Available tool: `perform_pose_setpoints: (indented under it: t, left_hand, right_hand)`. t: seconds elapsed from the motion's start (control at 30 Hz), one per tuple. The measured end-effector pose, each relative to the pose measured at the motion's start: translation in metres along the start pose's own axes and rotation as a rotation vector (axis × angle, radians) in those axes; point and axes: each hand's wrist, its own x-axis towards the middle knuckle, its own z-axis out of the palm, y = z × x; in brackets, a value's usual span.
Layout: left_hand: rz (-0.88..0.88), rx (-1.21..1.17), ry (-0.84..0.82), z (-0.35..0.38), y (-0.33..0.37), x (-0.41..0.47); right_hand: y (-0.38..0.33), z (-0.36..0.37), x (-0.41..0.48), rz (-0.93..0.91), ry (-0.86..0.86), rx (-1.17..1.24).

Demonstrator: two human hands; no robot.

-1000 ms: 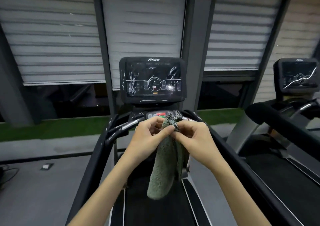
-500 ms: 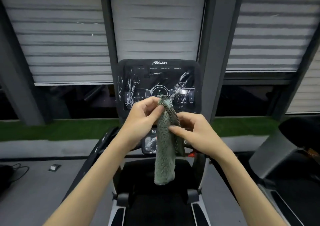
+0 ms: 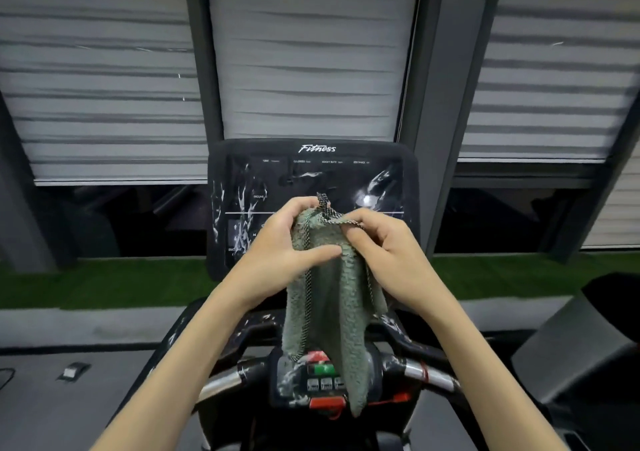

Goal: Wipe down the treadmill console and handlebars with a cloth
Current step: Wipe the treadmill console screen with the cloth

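One green cloth (image 3: 332, 298) is held up in both hands, just in front of the smeared treadmill console (image 3: 311, 173), its loose end hanging below the grip over the button panel (image 3: 322, 381). A flat, folded pad is best made of it before wiping, so that even pressure is put on the streaked screen (image 3: 377, 187) behind. Its top hem is pinched by the curled fingers of the left hand (image 3: 287, 246), thumb laid across the pile, and by those of the right hand (image 3: 388, 246) just beside. The handlebars (image 3: 221, 386), below and to either side, are not yet touched.
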Motion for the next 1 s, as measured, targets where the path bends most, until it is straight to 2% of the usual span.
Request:
perform_pose_setpoints:
  t: [0.23, 0.4, 0.5, 0.67, 0.77, 0.9, 1.0]
  left_hand:
    - [-0.044, -0.080, -0.146, -0.039, -0.031, 0.039]
    - [-0.064, -0.030, -0.254, -0.035, -0.056, 0.054]
    - [-0.102, -0.124, -0.270, -0.027, -0.064, 0.061]
    - [-0.219, -0.434, -0.153, -0.020, -0.066, 0.076]
    - [-0.300, -0.591, -0.092, -0.014, -0.057, 0.082]
    - [-0.377, -0.714, 0.003, -0.010, -0.052, 0.095]
    - [-0.391, -0.752, 0.044, -0.007, -0.052, 0.105]
  right_hand:
    - [0.008, 0.010, 0.060, -0.067, 0.089, -0.019]
    - [0.022, 0.015, 0.080, -0.072, 0.115, -0.014]
    - [0.034, 0.014, 0.089, -0.034, 0.108, -0.014]
    - [0.071, 0.005, 0.096, 0.160, 0.149, 0.076]
    - [0.095, 0.003, 0.090, 0.348, 0.135, 0.342]
    - [0.131, 0.017, 0.066, 0.646, -0.015, 0.549]
    - [0.141, 0.035, 0.045, 0.815, -0.197, 0.775]
